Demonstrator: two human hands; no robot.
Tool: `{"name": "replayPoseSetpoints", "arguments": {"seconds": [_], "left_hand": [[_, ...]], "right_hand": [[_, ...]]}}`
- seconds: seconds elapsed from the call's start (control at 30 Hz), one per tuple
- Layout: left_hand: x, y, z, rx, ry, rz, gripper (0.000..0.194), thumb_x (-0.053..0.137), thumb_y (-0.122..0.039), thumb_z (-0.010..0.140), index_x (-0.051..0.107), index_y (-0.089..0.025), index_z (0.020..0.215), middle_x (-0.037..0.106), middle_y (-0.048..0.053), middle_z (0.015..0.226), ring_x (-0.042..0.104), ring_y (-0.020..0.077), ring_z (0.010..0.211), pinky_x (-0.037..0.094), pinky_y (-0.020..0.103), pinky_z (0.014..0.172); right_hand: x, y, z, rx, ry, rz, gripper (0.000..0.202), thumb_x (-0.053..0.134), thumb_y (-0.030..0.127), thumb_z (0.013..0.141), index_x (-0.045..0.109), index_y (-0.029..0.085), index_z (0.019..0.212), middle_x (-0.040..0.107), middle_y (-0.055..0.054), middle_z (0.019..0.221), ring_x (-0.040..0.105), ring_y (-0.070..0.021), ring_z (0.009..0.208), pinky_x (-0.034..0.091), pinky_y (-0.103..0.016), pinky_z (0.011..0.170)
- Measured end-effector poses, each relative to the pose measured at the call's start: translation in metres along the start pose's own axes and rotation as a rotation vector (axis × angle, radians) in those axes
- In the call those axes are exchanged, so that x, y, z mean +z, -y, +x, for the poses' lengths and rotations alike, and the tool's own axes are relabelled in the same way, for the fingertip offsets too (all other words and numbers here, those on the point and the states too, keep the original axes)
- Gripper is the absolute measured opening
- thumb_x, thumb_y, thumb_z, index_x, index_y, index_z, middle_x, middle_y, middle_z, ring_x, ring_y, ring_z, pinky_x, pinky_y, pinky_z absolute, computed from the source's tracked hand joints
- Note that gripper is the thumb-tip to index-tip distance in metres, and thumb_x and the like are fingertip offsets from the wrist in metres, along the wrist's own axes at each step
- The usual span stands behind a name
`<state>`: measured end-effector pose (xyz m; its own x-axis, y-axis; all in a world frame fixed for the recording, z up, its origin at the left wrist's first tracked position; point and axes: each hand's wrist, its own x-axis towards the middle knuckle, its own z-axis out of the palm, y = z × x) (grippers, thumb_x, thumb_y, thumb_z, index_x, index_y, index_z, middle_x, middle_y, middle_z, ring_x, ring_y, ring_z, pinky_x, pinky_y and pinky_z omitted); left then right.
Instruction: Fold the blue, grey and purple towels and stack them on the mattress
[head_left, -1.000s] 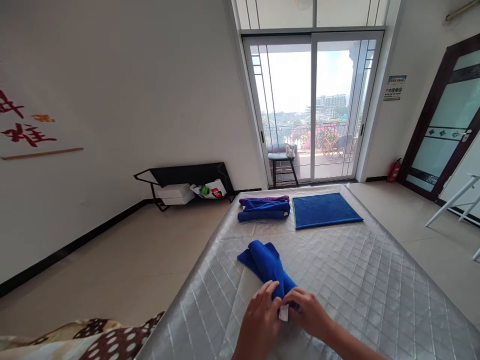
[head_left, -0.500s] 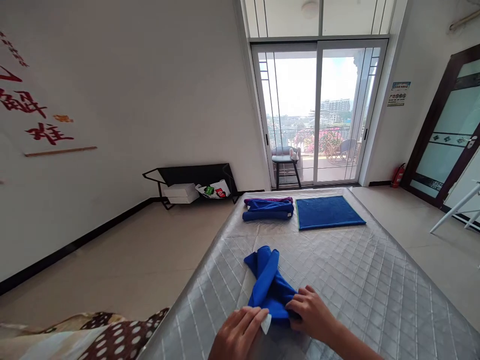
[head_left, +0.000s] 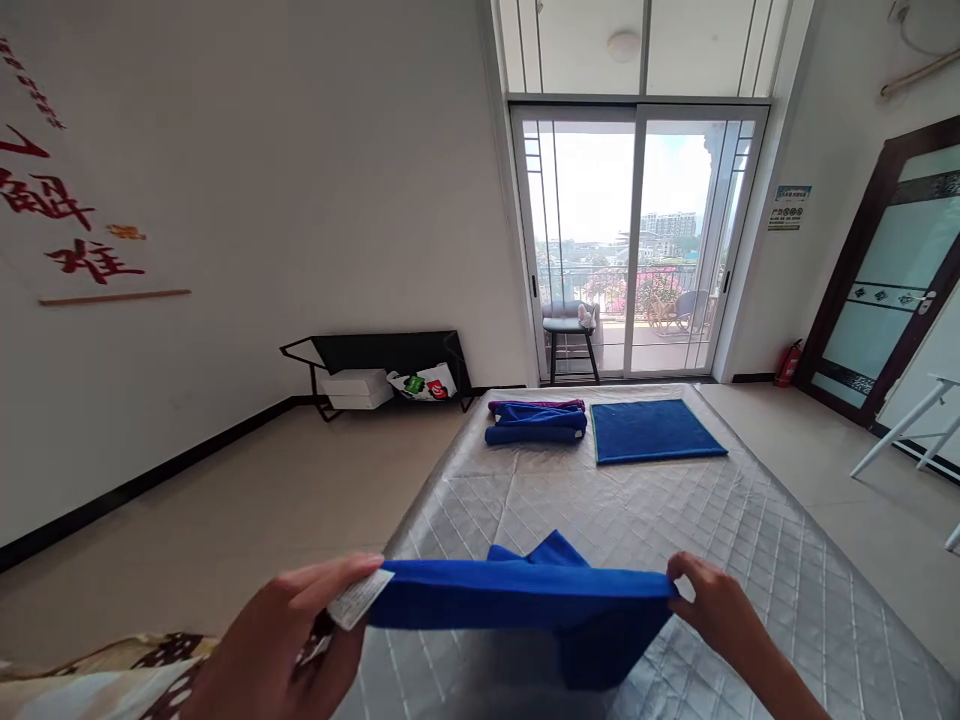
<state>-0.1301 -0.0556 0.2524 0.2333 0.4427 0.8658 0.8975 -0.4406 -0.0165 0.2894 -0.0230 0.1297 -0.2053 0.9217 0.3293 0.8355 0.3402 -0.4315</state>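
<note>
Silver quilted mattress [head_left: 757, 560] before sliding glass doors [head_left: 635, 240], bright blue cloth [head_left: 510, 590] stretched above mattress's near part, grips of left hand [head_left: 277, 630] and right hand [head_left: 716, 605] pinching opposite ends, rolled cloths [head_left: 536, 430] at mattress's far end

From my remote post I see a silver quilted mattress [head_left: 645, 520] bearing rolled blue and purple cloths [head_left: 536, 434] at far left, a flat dark-blue cloth [head_left: 656, 432] at far right and, nearer, the crumpled end of a bright-blue cloth [head_left: 525, 595].
</note>
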Motion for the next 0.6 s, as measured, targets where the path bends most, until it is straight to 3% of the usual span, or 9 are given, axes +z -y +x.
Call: {"name": "replayPoseSetpoints", "arguments": {"seconds": [0.13, 0.27, 0.47, 0.6], "left_hand": [[-0.002, 0.020, 0.018, 0.080, 0.026, 0.120, 0.017, 0.043, -0.034, 0.095, 0.059, -0.030, 0.100, 0.072, -0.002, 0.087, 0.067, 0.0195, 0.080, 0.051, 0.033, 0.074], [-0.001, 0.029, 0.019, -0.070, 0.085, 0.139, 0.020, 0.040, -0.030, 0.093, 0.059, -0.031, 0.100, 0.072, -0.004, 0.091, 0.067, 0.0185, 0.082, 0.052, 0.031, 0.077], [0.001, 0.037, 0.008, -0.181, 0.109, 0.136, 0.020, 0.041, -0.031, 0.094, 0.059, -0.032, 0.101, 0.071, -0.004, 0.091, 0.067, 0.0174, 0.081, 0.055, 0.030, 0.076], [0.000, 0.060, 0.006, -0.194, 0.033, 0.223, 0.025, 0.041, -0.040, 0.095, 0.064, -0.033, 0.101, 0.072, -0.004, 0.086, 0.066, 0.0176, 0.078, 0.053, 0.030, 0.067]], "right_hand": [[-0.029, -0.028, -0.003, 0.167, -0.211, -0.030, 0.011, 0.053, 0.031, 0.083, 0.061, 0.030, 0.091, 0.074, 0.001, 0.081, 0.071, -0.0208, 0.068, 0.053, -0.030, 0.059], [-0.057, -0.051, -0.002, 0.198, -0.406, -0.135, 0.025, 0.050, 0.043, 0.085, 0.068, 0.028, 0.093, 0.076, -0.002, 0.081, 0.073, -0.0227, 0.070, 0.055, -0.032, 0.061], [-0.065, -0.057, -0.001, 0.167, -0.386, 0.011, 0.036, 0.044, 0.053, 0.087, 0.071, 0.029, 0.088, 0.077, -0.002, 0.085, 0.073, -0.0214, 0.070, 0.058, -0.032, 0.063], [-0.091, -0.056, -0.007, 0.200, -0.441, 0.050, 0.045, 0.048, 0.068, 0.085, 0.072, 0.030, 0.090, 0.071, 0.000, 0.068, 0.066, -0.0184, 0.057, 0.053, -0.030, 0.057]]}}
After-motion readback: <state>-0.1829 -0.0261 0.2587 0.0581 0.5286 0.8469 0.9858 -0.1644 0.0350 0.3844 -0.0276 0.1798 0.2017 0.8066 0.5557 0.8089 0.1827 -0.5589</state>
